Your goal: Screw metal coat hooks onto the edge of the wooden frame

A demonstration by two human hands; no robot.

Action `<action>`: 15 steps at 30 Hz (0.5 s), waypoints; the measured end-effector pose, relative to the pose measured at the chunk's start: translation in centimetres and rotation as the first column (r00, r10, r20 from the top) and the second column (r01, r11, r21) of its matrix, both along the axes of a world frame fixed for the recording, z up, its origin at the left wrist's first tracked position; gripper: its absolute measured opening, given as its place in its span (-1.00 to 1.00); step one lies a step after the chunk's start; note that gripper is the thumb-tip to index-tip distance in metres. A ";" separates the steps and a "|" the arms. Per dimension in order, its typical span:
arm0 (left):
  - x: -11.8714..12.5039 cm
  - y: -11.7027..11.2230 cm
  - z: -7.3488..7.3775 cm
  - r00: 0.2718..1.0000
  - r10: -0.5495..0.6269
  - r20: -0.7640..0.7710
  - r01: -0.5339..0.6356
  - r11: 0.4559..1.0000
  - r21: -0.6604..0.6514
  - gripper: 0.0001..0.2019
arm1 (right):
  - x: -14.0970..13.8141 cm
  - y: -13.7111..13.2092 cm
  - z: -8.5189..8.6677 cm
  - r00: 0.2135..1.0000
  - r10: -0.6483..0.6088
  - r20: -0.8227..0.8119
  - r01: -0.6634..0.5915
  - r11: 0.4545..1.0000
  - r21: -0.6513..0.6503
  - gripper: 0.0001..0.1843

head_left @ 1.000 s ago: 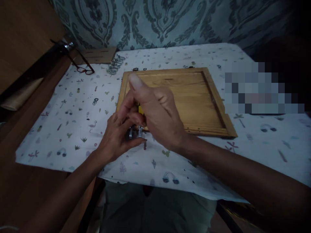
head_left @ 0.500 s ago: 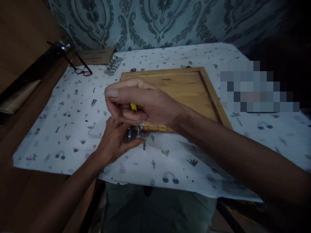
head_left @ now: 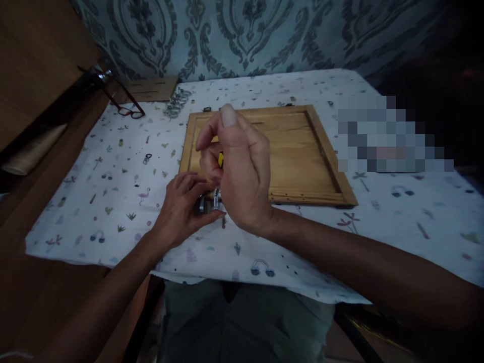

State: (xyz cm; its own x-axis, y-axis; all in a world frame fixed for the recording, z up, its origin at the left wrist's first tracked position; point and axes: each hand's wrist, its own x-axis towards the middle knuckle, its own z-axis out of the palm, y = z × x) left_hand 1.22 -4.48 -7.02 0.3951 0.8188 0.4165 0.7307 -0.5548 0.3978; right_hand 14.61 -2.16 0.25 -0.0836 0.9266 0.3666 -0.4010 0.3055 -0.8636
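A framed wooden door panel point(head_left: 295, 151) lies flat on the cloth-covered table. At its near left corner sits a silver metal hinge point(head_left: 217, 199). My left hand point(head_left: 181, 209) spans this hinge, fingers on the panel's edge and thumb on the near side. My right hand point(head_left: 242, 171) is closed above the corner, thumb up, around what looks like a screwdriver with a yellow handle point(head_left: 221, 160). Only a bit of the handle shows; its shaft and tip are hidden behind the hand.
Red-framed glasses point(head_left: 130, 112) rest at the back left, by a piece of cardboard point(head_left: 151, 88) and a pile of metal hardware point(head_left: 177, 103). A small dark item point(head_left: 146, 159) lies left of the panel. At the right, something blurred out point(head_left: 393, 138) covers part of the table.
My right hand has turned from lying sideways to thumb up and shifted right, still around the yellow handle. My left hand stays at the hinge.
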 end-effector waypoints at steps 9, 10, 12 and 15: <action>0.1 0.1 0.0 0.998 0.041 -0.040 -0.042 0.999 -0.018 -0.56 | 1.8 2.5 0.4 0.915 0.325 0.240 -0.328 0.944 -0.028 -0.35; 0.1 0.1 0.0 0.998 0.045 -0.039 -0.045 0.999 -0.016 -0.55 | 2.1 2.8 0.6 0.885 0.384 0.264 -0.390 0.920 -0.028 -0.37; 0.1 0.1 0.0 0.998 0.048 -0.040 -0.049 0.999 -0.019 -0.55 | 2.6 3.3 0.8 0.830 0.480 0.283 -0.496 0.868 -0.017 -0.40; 0.1 0.0 0.0 0.997 0.057 -0.047 -0.059 0.998 -0.036 -0.55 | 2.4 3.9 0.7 0.784 0.578 0.226 -0.595 0.804 0.011 -0.38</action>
State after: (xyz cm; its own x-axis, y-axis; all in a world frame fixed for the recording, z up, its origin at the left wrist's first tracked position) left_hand 1.33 -4.48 -7.01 0.3648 0.8553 0.3679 0.7791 -0.4968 0.3824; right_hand 17.05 1.70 0.98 -0.6811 0.6439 0.3484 -0.3452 0.1372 -0.9285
